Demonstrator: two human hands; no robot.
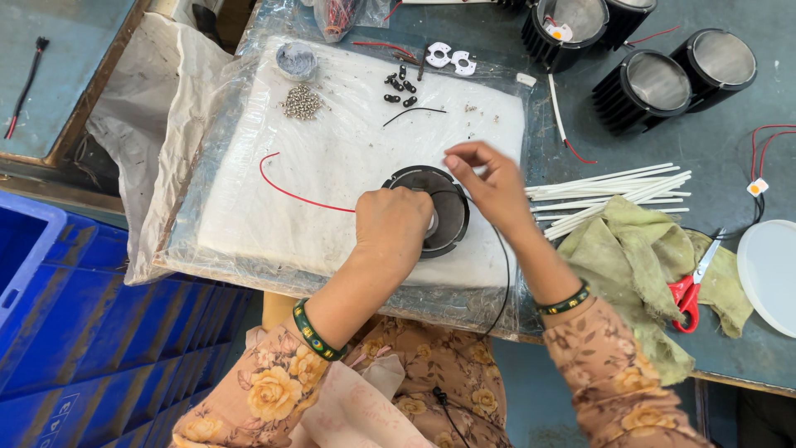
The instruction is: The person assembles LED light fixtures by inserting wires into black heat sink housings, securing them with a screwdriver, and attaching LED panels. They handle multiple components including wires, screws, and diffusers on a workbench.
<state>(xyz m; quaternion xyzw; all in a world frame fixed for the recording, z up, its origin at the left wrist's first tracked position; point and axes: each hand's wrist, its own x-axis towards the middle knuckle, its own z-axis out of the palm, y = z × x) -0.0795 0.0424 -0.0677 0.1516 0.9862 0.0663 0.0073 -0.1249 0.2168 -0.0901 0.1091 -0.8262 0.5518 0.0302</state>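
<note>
A round black lamp housing [439, 187] sits on a white foam pad [332, 158] wrapped in clear plastic. My left hand [394, 224] is closed over the housing's near side, holding it down. My right hand [489, 178] hovers just right of it, thumb and finger pinched on something too small to make out. A red wire [286, 189] and a black wire [504, 274] lead from the housing.
A pile of small screws [301, 102] and black clips [400, 87] lie at the pad's far side. White sleeves [609, 192], a green rag [638, 257], red scissors [690, 286], black finned housings [651, 87] and a white disc [769, 274] lie right. A blue crate [75, 332] stands left.
</note>
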